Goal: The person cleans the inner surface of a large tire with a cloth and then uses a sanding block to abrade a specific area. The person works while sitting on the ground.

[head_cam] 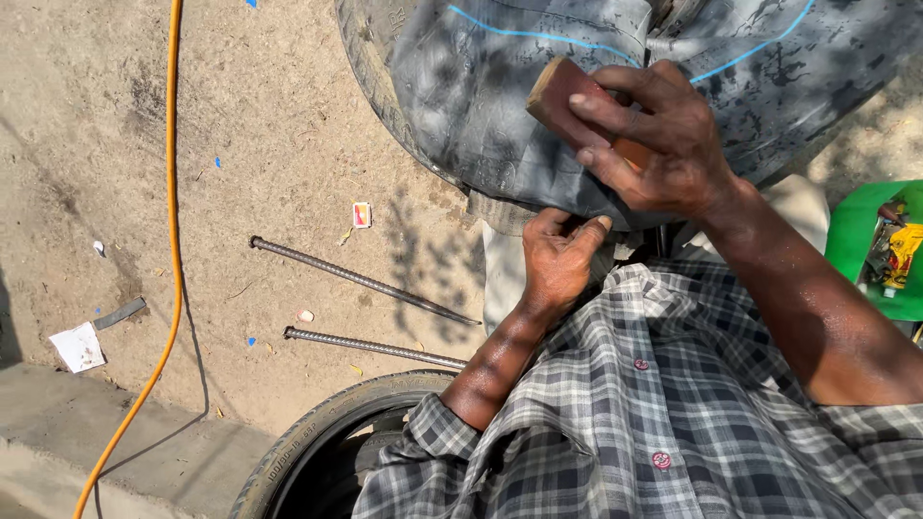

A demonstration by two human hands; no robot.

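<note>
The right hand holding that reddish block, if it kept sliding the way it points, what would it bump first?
Probably nothing: the right hand and block would just slide over more dark rubber tube.

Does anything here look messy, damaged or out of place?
Slightly. Paper scraps and a small carton litter the dirt beside two iron rods. The inner tube, under the right hand and its rubbing block, looks scuffed.

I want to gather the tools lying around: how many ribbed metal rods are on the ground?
2. The longer rod lies diagonally on the dirt; the shorter rod lies below it, near the tyre. Others may be hidden.
</note>
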